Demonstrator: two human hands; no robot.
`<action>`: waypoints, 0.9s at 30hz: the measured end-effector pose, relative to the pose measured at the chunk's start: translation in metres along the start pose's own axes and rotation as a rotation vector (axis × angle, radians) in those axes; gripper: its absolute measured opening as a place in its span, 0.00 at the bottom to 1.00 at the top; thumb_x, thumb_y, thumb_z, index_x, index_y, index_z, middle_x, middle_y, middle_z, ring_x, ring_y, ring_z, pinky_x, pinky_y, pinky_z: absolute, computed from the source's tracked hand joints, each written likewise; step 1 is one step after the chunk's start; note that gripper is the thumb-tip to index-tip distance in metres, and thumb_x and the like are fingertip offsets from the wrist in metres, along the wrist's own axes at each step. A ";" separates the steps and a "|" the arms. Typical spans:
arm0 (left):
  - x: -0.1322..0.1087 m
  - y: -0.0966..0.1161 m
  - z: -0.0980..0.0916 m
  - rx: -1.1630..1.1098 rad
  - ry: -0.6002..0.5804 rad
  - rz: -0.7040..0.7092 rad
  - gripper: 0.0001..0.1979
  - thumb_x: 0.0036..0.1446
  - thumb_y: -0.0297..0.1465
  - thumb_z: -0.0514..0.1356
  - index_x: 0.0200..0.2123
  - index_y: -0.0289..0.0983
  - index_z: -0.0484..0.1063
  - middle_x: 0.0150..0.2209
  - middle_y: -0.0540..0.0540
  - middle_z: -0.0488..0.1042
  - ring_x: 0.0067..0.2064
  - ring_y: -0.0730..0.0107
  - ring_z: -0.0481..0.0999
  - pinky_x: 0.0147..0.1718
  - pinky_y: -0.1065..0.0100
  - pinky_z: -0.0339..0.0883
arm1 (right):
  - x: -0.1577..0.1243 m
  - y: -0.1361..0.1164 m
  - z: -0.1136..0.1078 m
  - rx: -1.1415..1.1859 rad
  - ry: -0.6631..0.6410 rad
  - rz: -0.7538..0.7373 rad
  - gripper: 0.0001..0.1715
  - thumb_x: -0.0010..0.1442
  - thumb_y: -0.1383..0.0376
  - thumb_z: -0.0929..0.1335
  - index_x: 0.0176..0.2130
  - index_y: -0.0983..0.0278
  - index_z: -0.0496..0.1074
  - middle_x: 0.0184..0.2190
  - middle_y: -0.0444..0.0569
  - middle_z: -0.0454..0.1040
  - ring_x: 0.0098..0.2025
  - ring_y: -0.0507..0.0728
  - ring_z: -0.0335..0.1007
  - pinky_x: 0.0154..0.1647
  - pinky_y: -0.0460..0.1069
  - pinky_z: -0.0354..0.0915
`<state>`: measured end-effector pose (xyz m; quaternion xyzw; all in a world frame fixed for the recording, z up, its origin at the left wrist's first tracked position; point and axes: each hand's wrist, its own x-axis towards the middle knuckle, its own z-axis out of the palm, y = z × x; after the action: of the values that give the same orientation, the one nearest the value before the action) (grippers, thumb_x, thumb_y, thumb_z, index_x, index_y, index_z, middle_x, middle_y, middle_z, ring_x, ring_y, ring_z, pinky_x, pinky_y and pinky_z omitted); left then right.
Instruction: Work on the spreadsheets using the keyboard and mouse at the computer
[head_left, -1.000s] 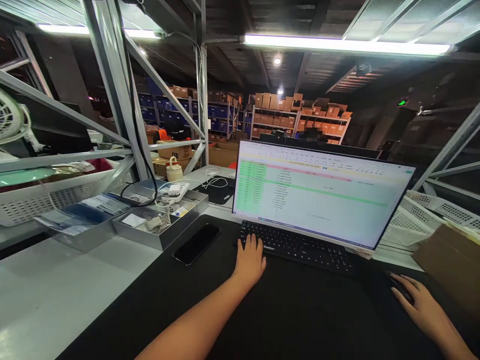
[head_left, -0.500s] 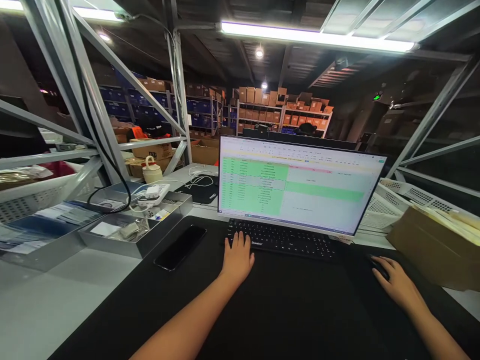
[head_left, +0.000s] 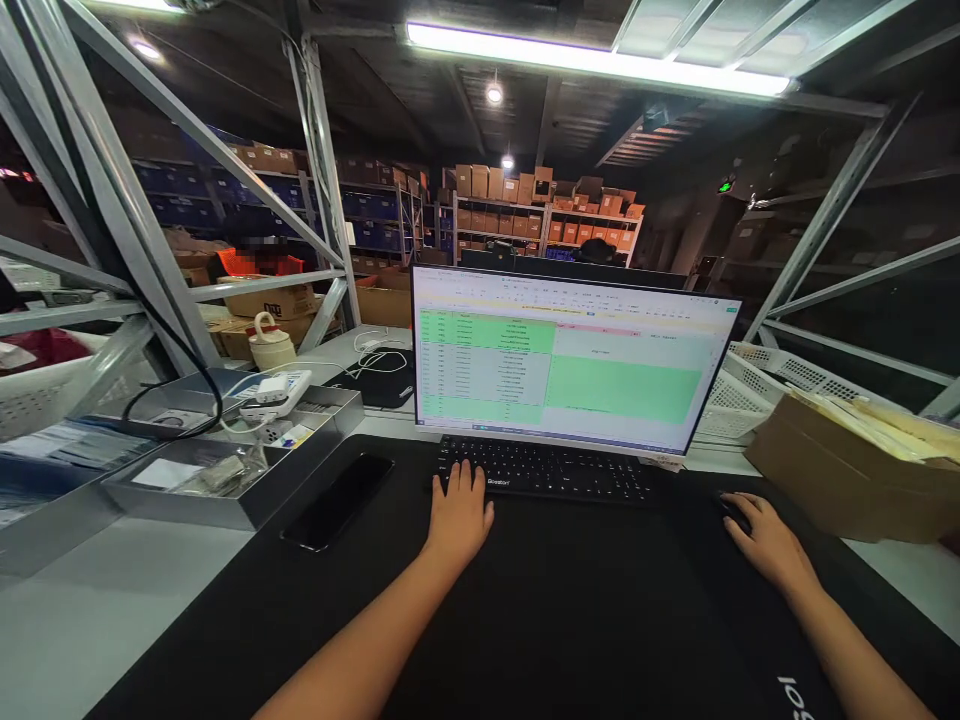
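My left hand rests at the left end of the black keyboard, its fingers spread over the keys. Off to the right, my right hand is curved around a dark computer mouse, most of which it hides. Both lie on a large black desk mat. Behind the keyboard stands a monitor showing a spreadsheet with green, grey and pink cells. A black phone lies flat to the left of my left hand.
Grey trays with papers and small packets sit at the left. Behind them are a cream jug and white cables. An open cardboard box and white baskets stand at right. Metal rack posts frame the desk.
On the screen, the grey selected block now spans several more rows, and a green area at right has grown taller. The whole view has shifted slightly; both hands keep their places.
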<state>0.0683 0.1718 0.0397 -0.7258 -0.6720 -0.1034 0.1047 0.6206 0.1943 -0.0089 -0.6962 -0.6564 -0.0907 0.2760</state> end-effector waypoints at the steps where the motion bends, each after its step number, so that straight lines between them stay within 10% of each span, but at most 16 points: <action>1: 0.000 0.000 0.000 -0.002 -0.001 0.000 0.30 0.65 0.34 0.49 0.68 0.32 0.61 0.70 0.30 0.60 0.72 0.43 0.57 0.67 0.38 0.52 | 0.000 0.000 0.000 -0.006 -0.006 0.008 0.28 0.59 0.51 0.61 0.52 0.58 0.75 0.55 0.55 0.72 0.57 0.65 0.73 0.58 0.60 0.69; 27: 0.000 -0.001 0.000 0.039 -0.003 0.022 0.30 0.67 0.34 0.48 0.68 0.29 0.60 0.70 0.29 0.59 0.72 0.42 0.58 0.66 0.37 0.54 | 0.000 -0.007 -0.006 -0.022 -0.023 0.043 0.27 0.59 0.52 0.60 0.52 0.56 0.75 0.56 0.53 0.72 0.57 0.63 0.73 0.58 0.57 0.69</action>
<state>0.0674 0.1719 0.0402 -0.7311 -0.6661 -0.0879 0.1190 0.6153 0.1911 -0.0027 -0.7141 -0.6435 -0.0840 0.2625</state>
